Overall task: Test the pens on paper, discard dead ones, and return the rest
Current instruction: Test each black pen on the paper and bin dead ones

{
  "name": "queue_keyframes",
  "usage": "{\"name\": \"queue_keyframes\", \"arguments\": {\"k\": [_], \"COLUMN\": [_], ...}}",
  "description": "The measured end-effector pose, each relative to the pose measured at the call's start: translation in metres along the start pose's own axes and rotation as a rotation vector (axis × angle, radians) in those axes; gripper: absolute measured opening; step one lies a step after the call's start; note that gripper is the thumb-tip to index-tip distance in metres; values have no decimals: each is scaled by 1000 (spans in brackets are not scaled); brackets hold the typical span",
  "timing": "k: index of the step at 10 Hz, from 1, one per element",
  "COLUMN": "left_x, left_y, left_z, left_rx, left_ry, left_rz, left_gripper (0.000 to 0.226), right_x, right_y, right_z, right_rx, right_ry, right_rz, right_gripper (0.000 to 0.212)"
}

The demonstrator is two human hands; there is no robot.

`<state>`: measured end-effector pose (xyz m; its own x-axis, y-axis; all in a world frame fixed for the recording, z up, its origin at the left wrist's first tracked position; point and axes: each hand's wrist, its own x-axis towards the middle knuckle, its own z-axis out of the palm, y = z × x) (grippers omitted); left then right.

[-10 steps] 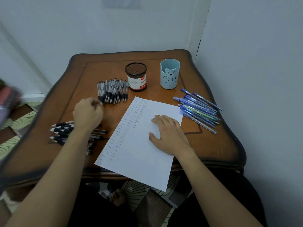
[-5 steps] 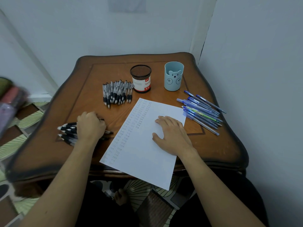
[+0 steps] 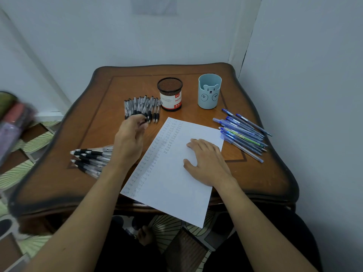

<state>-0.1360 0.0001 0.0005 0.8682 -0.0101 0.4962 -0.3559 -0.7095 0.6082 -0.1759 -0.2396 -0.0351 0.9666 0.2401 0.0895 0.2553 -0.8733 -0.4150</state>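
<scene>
Fetching a pen to test — my left hand (image 3: 130,138) curls at the far pens (image 3: 141,107), pinching or not I can't tell, right hand (image 3: 206,161) flat on the paper (image 3: 169,185) — next, lift one clear.

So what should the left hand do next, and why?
Probably pinch one pen from the row of black pens beside the mesh pen holder: the left hand hovers at their tips, apparently empty, while the right hand lies flat on the test paper, steadying it.
</scene>
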Motion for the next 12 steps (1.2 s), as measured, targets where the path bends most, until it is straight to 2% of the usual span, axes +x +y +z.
{"name": "queue_keyframes", "arguments": {"k": [1,2,3,4,5,6,7,8,9,10,11,12], "left_x": [-1,0,5,5,7,11,8,8,6,6,7,8], "left_y": [15,24,31,38,41,36,33,33,26,21,15,5], "left_z": [7,12,12,12,12,19,30,36,42,48,51,53], "left_rx": [-105,-121,-207,-361,-466,-392,-451,-733,-783,-719,-633,-455], "left_ry": [-5,-46,-122,-167,-99,-42,44,117,50,-44,-17,-77], "left_rz": [41,8,-118,-227,-248,-268,-355,-442,-487,-502,-488,-391], "left_gripper": [24,42,51,43,37,22,38,33,55,73,45,13], "right_x": [0,0,0,-1,-1,0,0,0,1,1,0,0], "right_y": [0,0,0,0,0,0,0,1,2,1,1,1], "right_z": [0,0,1,1,2,1,1,3,3,2,2,2], "right_rx": [3,3,2,1,2,-3,-5,-15,-21,-24,-21,-15], "right_ry": [-3,-4,2,9,13,6,7,11,4,-3,1,5], "right_rz": [2,0,-3,-2,-7,-3,-7,-10,-6,-7,-9,-10], "right_gripper": [55,55,55,55,55,55,55,56,56,57,56,56]}}
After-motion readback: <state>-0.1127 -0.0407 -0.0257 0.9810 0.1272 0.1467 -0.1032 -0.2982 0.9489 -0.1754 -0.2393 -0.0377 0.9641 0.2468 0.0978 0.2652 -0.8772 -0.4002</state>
